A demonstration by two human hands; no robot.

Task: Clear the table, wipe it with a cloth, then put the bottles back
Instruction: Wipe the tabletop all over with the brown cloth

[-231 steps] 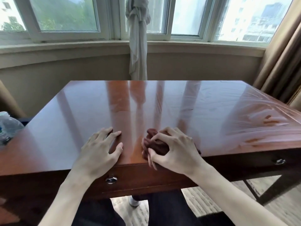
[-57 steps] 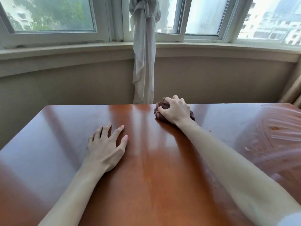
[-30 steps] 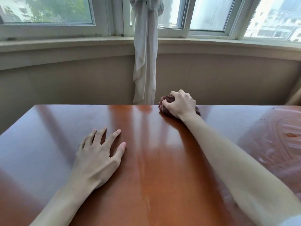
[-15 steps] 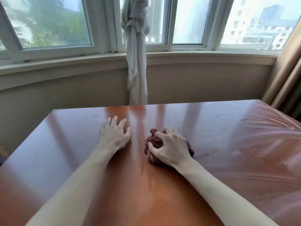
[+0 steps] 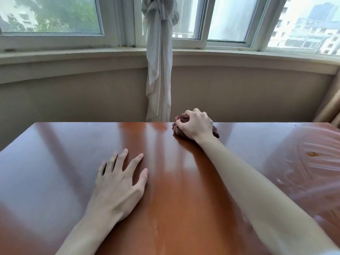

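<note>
A glossy red-brown wooden table (image 5: 55, 162) fills the lower view. My right hand (image 5: 196, 124) reaches to the table's far edge and grips a bunched dark maroon cloth (image 5: 184, 118), pressing it onto the wood. Most of the cloth is hidden under my fingers. My left hand (image 5: 119, 183) lies flat on the tabletop nearer to me, fingers spread. No bottles are in view.
A knotted pale curtain (image 5: 159, 70) hangs from the window down behind the table's far edge. A beige wall and window sill (image 5: 73, 54) run behind the table. Clear plastic film (image 5: 312, 162) covers the table's right part. A tan drape (image 5: 329, 107) hangs at far right.
My right hand has pushed the cloth from the middle of the table out to the far edge. My left hand now lies nearer to me, flat on the wood.
</note>
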